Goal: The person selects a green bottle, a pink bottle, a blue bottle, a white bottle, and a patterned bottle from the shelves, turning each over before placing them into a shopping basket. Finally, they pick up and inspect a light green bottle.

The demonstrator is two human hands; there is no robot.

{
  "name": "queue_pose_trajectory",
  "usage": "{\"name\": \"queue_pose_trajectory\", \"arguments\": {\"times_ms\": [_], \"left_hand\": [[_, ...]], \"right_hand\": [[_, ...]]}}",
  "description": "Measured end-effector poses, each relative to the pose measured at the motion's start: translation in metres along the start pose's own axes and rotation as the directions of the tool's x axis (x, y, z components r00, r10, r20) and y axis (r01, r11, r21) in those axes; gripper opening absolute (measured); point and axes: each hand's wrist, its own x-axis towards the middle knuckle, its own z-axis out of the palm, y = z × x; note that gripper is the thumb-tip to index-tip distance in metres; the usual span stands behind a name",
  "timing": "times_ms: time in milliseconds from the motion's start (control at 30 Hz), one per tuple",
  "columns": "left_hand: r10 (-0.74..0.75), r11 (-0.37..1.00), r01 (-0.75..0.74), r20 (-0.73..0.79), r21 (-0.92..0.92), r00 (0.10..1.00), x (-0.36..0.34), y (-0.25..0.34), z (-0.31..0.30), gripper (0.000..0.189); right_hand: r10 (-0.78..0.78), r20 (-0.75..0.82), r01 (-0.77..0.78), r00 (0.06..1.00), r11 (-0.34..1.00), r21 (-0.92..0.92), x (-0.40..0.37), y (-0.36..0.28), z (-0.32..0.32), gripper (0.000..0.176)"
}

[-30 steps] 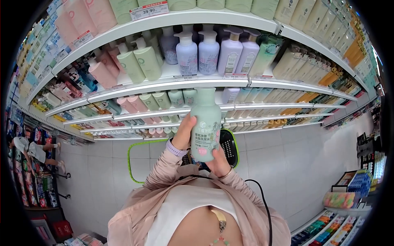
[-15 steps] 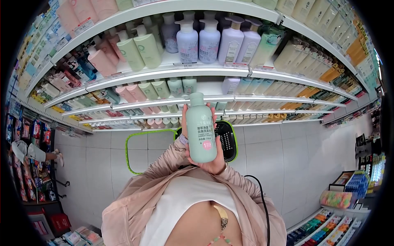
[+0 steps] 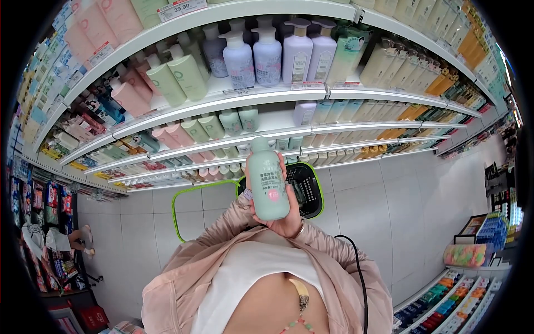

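A pale green shampoo bottle [image 3: 268,183] with printed label text and a pink round spot stands upright between my hands, in front of my chest. My left hand [image 3: 248,179] is wrapped around its left side and partly hidden behind it. The lower right side and base rest in my right hand [image 3: 288,214], whose thumb lies along the bottle's edge. Below and behind the bottle, a black shopping basket [image 3: 317,192] with a green rim sits on the floor, an item visible inside it. Its green handle [image 3: 176,214] extends to the left.
Curved-looking shelves [image 3: 222,103] ahead carry pink, green and purple pump bottles [image 3: 267,58]. Grey floor tiles [image 3: 364,200] surround me. At the left, a person [image 3: 58,239] is beside another display. More products fill a low shelf [image 3: 445,300] at the lower right.
The view has turned slightly, so the shelf bottles appear further left. The shampoo bottle stays in both hands, its top a little lower in view. More of the basket's inside shows.
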Motion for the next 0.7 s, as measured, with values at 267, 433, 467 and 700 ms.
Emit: {"name": "queue_pose_trajectory", "arguments": {"times_ms": [267, 433, 467, 700], "left_hand": [[-0.056, 0.998, 0.059, 0.259, -0.007, 0.964, 0.011, 0.005, -0.021, 0.054], [0.001, 1.000, -0.003, 0.069, 0.028, 0.998, 0.005, 0.006, 0.002, 0.059], [0.013, 0.994, -0.019, 0.052, 0.112, 0.999, 0.003, 0.007, 0.011, 0.059], [0.343, 0.678, -0.311, 0.087, 0.666, 0.935, -0.013, 0.018, 0.072, 0.058]], "right_hand": [[0.021, 0.014, -0.022, 1.000, 0.999, 0.028, 0.000, -0.003, -0.005, 0.080], [0.059, 0.088, -0.062, 0.994, 0.997, 0.034, 0.004, -0.008, -0.006, 0.077], [0.060, 0.092, -0.063, 0.994, 0.998, 0.029, 0.004, -0.009, -0.006, 0.077], [-0.069, -0.046, 0.068, 0.997, 0.998, -0.013, 0.006, -0.015, -0.005, 0.061]]}}
